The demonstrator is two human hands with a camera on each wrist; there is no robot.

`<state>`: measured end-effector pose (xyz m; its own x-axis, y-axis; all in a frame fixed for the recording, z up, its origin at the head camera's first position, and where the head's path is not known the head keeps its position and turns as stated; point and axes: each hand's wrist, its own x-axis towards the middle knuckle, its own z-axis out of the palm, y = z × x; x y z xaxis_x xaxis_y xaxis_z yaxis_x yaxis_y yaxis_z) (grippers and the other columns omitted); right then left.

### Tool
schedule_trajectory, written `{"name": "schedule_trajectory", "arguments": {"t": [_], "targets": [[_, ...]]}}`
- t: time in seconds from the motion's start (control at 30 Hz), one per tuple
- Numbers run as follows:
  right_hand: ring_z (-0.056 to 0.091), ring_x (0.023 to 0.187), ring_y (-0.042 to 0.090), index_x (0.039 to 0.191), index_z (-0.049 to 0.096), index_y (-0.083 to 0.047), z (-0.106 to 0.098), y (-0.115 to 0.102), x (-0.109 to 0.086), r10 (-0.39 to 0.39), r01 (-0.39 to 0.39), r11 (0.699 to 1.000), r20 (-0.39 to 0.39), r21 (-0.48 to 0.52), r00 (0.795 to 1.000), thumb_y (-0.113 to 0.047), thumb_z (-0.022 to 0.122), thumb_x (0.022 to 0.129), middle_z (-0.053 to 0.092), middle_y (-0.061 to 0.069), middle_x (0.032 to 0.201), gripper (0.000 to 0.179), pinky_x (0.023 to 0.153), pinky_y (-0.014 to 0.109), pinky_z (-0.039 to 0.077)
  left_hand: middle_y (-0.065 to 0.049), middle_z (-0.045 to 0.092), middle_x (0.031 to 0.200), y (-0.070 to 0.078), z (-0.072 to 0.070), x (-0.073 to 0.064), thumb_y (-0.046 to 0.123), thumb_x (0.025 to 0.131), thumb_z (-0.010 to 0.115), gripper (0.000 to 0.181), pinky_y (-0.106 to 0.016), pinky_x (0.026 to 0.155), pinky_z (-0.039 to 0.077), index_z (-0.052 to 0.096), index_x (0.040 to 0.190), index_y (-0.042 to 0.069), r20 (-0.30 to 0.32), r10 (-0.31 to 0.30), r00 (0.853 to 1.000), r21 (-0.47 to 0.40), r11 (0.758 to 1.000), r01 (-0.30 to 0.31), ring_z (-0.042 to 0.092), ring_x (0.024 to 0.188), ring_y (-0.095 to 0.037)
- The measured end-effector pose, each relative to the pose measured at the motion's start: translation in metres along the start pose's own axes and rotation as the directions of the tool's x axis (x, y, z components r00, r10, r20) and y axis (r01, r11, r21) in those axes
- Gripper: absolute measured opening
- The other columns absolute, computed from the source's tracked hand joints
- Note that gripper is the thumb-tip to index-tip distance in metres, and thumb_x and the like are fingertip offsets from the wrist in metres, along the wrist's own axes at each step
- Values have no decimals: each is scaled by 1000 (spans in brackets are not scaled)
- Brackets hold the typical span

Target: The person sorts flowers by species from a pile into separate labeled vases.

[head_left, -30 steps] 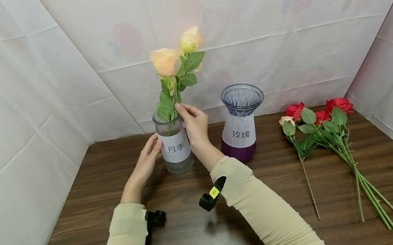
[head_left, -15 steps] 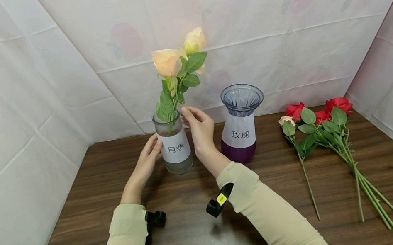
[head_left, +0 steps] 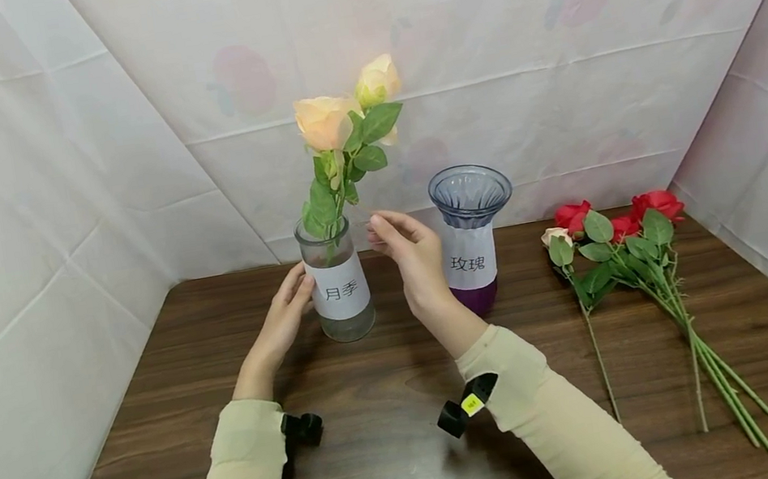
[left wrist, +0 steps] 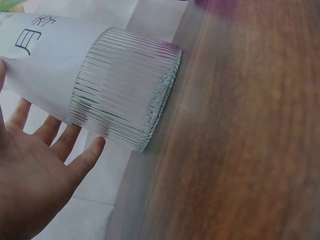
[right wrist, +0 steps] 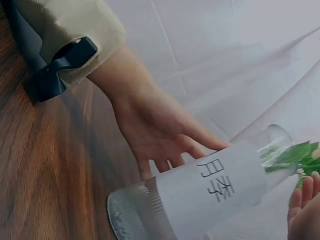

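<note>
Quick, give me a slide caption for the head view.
Left hand touches the clear vase of pale flowers, right hand apart beside it; blue-purple vase and red flowers further right.

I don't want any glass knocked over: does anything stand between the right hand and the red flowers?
Yes: in the head view, the purple-based vase stands between the right hand and the red flowers, partly behind the hand.
</note>
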<state>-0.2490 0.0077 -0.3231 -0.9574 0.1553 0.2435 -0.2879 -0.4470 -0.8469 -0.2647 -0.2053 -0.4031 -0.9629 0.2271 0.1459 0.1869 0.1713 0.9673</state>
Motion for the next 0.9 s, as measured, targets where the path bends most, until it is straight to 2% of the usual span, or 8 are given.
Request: {"name": "schedule_trajectory", "arguments": {"t": [0.3,0.53,0.67,0.9], "targets": [[67,80,14,117,62,12,-19,-21,-14,35,-29,998,119,-52,992,-1,63,95,71,1,86,26,82,31,55,-22,36,152,0,0,1,39,108,37,57,-55,112,31,27,156,10,-5,-2,1000,-1,1000,2,35,139,-34],[66,79,14,105,71,-2,-37,-36,-27,27,-6,992,164,-127,986,0,65,93,72,1,86,14,77,28,56,-22,36,151,-2,1,2,39,108,37,56,-55,112,31,28,155,10,0,-1,1000,-9,1000,1,35,139,-34],[66,79,14,99,72,-10,-49,-44,-35,16,10,989,178,-146,984,0,66,93,72,2,87,14,74,27,56,-22,36,152,-2,1,3,39,108,37,56,-55,112,31,28,155,9,-2,-1,1000,-9,1000,1,35,139,-34],[66,78,16,101,73,-11,-71,-58,-45,-3,40,979,180,-201,984,1,64,93,72,1,87,17,73,29,56,-22,38,150,0,1,2,38,108,37,56,-54,111,32,29,154,8,-10,5,1000,-8,1000,-5,37,137,-34]]}}
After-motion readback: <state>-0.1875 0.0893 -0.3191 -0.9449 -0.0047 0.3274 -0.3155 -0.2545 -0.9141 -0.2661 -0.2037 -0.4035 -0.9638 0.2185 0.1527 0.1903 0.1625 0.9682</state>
